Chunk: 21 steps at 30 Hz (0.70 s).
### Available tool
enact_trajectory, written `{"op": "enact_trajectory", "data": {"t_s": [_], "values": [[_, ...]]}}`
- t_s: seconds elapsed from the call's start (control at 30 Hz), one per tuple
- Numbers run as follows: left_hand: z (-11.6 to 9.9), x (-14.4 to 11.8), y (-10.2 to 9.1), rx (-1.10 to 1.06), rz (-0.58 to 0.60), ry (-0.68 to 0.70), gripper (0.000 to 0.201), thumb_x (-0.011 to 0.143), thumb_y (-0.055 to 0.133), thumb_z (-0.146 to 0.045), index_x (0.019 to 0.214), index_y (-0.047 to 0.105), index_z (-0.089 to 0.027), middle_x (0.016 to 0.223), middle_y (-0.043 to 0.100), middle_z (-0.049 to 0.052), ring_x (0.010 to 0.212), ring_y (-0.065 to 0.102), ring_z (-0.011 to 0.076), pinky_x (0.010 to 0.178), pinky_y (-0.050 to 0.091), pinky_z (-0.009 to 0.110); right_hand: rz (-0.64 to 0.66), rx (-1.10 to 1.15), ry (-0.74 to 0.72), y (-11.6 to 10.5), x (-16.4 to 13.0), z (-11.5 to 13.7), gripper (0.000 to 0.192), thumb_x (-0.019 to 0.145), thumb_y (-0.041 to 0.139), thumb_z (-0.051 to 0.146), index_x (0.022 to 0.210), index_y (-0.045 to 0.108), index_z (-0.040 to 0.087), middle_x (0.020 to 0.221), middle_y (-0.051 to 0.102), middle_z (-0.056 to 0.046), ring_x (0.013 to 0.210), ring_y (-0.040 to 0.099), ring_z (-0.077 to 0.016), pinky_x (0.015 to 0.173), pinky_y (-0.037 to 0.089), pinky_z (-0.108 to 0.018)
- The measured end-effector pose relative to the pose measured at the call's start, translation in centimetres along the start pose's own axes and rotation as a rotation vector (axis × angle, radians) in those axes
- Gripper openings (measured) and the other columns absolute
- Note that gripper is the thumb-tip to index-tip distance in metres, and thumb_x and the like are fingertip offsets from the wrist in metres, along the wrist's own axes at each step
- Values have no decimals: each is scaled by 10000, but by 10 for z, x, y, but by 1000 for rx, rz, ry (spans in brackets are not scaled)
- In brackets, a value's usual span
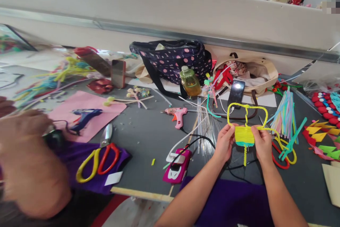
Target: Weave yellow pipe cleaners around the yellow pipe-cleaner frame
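Pinching the yellow pipe-cleaner piece [244, 134] between them, left hand [224, 142] and right hand [262, 142] grip its sides.

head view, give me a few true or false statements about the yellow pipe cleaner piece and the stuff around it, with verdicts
1. Both hands, left hand and right hand, hold the yellow pipe cleaner piece. True.
2. The pink glue gun is in the right hand. False: it lies on the table.
3. The scissors rest on purple cloth. True.
4. The polka-dot bag is green. False: dark with pink dots.
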<state>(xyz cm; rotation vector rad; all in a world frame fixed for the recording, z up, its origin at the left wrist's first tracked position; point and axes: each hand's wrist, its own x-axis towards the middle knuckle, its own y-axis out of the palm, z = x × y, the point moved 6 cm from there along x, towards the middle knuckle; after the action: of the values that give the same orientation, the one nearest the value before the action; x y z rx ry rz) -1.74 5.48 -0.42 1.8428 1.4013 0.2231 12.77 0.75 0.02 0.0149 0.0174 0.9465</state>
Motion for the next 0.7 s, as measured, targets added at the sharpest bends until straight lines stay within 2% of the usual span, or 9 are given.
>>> {"op": "enact_trajectory", "data": {"t_s": [0.1, 0.2, 0.37, 0.7], "values": [[5, 0, 2, 5, 29, -52, 358, 685, 775, -441, 858, 703, -136, 881, 733, 114, 788, 686, 215, 660, 515, 268, -2, 26, -13, -1, -1, 2, 282, 760, 700, 448, 820, 679, 174, 744, 707, -38, 641, 645, -184, 602, 520, -288], [5, 0, 0, 25, 9, -37, 385, 664, 790, -457, 851, 724, -127, 858, 738, 119, 797, 694, 238, 691, 523, 294, 36, 113, 18, 2, -1, 0, 277, 748, 709, 440, 833, 683, 178, 744, 704, -36, 634, 645, -184, 582, 516, -286], [4, -1, -2, 73, 1, 3, 388, 665, 794, -453, 869, 746, -126, 798, 734, 103, 716, 686, 209, 654, 510, 278, 138, 133, 74, 10, -3, -2, 313, 704, 738, 456, 837, 701, 176, 738, 701, -36, 649, 646, -186, 565, 508, -274], [-1, -1, -1, 169, 11, 17, 397, 676, 768, -489, 826, 750, -121, 737, 712, 90, 657, 653, 193, 620, 488, 273, 103, 187, 136, 7, -4, -5, 301, 664, 774, 425, 818, 695, 178, 664, 685, -12, 596, 641, -180, 539, 504, -275]]}}
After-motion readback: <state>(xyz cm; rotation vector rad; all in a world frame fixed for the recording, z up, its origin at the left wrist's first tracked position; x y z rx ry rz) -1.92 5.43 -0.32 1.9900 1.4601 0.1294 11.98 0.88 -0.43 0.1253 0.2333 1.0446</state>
